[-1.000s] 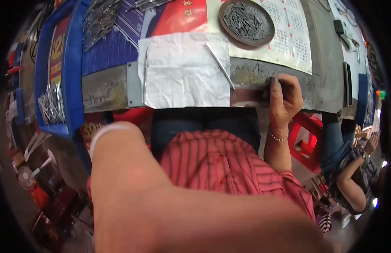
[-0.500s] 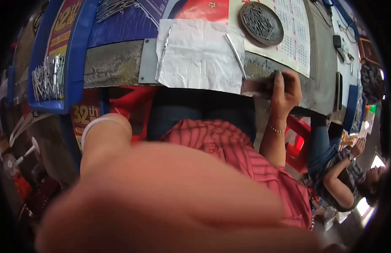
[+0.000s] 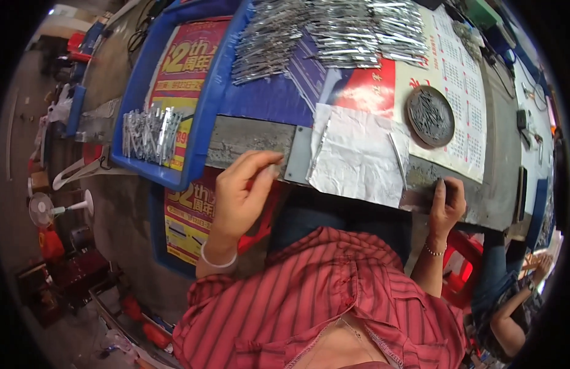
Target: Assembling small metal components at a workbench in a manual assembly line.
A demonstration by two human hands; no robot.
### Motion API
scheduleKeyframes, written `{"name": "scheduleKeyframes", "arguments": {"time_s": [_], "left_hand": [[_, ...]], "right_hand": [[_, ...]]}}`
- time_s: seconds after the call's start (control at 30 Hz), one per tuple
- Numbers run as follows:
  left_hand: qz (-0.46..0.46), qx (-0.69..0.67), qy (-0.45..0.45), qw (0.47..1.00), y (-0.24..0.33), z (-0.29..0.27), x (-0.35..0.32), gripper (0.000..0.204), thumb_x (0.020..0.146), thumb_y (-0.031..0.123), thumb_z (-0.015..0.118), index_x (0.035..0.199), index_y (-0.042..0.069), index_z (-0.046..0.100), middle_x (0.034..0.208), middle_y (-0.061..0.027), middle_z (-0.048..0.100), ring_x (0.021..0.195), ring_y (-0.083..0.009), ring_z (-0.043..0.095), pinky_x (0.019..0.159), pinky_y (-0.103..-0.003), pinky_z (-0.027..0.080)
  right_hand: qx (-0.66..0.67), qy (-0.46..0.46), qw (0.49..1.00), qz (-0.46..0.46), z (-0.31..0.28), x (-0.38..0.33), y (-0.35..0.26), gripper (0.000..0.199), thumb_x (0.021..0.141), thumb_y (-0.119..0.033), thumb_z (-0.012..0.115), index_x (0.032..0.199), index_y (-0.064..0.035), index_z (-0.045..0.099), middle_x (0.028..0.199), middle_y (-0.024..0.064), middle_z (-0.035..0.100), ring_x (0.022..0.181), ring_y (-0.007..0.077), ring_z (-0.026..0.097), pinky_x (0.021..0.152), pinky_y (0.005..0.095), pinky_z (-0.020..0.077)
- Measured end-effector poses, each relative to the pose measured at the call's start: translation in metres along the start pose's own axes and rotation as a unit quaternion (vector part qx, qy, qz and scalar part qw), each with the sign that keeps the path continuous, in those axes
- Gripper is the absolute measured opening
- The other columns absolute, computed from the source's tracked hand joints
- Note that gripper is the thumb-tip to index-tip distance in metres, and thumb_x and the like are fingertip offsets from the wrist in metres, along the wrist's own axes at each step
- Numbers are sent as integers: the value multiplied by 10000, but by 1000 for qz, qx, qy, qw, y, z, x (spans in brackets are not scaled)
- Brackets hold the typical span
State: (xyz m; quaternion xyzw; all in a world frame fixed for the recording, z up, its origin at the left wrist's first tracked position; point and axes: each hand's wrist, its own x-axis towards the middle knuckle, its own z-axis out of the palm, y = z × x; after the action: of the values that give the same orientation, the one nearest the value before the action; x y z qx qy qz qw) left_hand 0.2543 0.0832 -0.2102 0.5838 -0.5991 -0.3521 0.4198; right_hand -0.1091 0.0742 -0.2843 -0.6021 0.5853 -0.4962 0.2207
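Near the table's front edge, left of a white sheet (image 3: pixel 356 154), is my left hand (image 3: pixel 243 192). Its fingers bend in and the thumb tip comes close to the index fingertip; whatever may be between them cannot be made out. Just past the sheet's right side, my right hand (image 3: pixel 448 206) rests at the table edge with curled fingers and the thumb against them. Any thing in that grip is hidden. One slim metal rod (image 3: pixel 322 144) lies along the sheet's left side, and another thin silver rod (image 3: pixel 398 160) slants along its right side.
A round dish (image 3: pixel 446 138) of small grey pins stands on a calendar sheet (image 3: pixel 463 80). Several piles of slender silver pieces (image 3: pixel 343 37) lie at the back. To the left is a blue tray (image 3: pixel 196 135) with more silver pieces (image 3: pixel 151 135). Another person (image 3: pixel 512 307) sits at far right.
My left hand, raised and blurred close to the camera before, has come down to the table edge. My right hand keeps its pose. The view has shifted, showing more of the table's far part.
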Motion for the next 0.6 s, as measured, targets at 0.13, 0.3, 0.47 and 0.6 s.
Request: {"name": "scheduleKeyframes", "arguments": {"time_s": [0.13, 0.3, 0.47, 0.6], "left_hand": [[79, 105, 88, 987, 5, -9, 15, 144, 848, -39, 551, 966, -25, 633, 890, -93, 631, 781, -146, 610, 691, -237, 463], [50, 242, 187, 951, -6, -82, 27, 163, 847, 12, 550, 987, -25, 624, 913, -159, 635, 784, -274, 652, 677, -326, 500], [-103, 337, 122, 928, -59, -155, 38, 211, 798, 142, 609, 942, -6, 651, 827, -177, 665, 760, -309, 657, 687, -359, 509], [-76, 448, 59, 889, -94, -164, 55, 205, 763, 145, 627, 915, 9, 643, 854, -161, 662, 785, -316, 645, 693, -376, 501]], "right_hand": [[-42, 22, 999, 14, -2, -7, 6, 66, 898, -47, 579, 934, 7, 567, 749, -3, 537, 660, 50, 475, 585, 197, 409], [-36, 5, 999, 25, -11, -13, 16, 72, 926, -65, 541, 927, 6, 552, 789, 8, 517, 711, 82, 467, 650, 211, 400], [-42, -11, 999, 8, -10, -10, 18, 90, 937, -75, 532, 943, 12, 553, 798, 11, 523, 712, 85, 468, 657, 215, 401], [-42, -3, 999, 9, -6, -5, 21, 95, 940, -77, 534, 941, 16, 548, 792, 10, 518, 702, 79, 463, 645, 212, 397]]}}
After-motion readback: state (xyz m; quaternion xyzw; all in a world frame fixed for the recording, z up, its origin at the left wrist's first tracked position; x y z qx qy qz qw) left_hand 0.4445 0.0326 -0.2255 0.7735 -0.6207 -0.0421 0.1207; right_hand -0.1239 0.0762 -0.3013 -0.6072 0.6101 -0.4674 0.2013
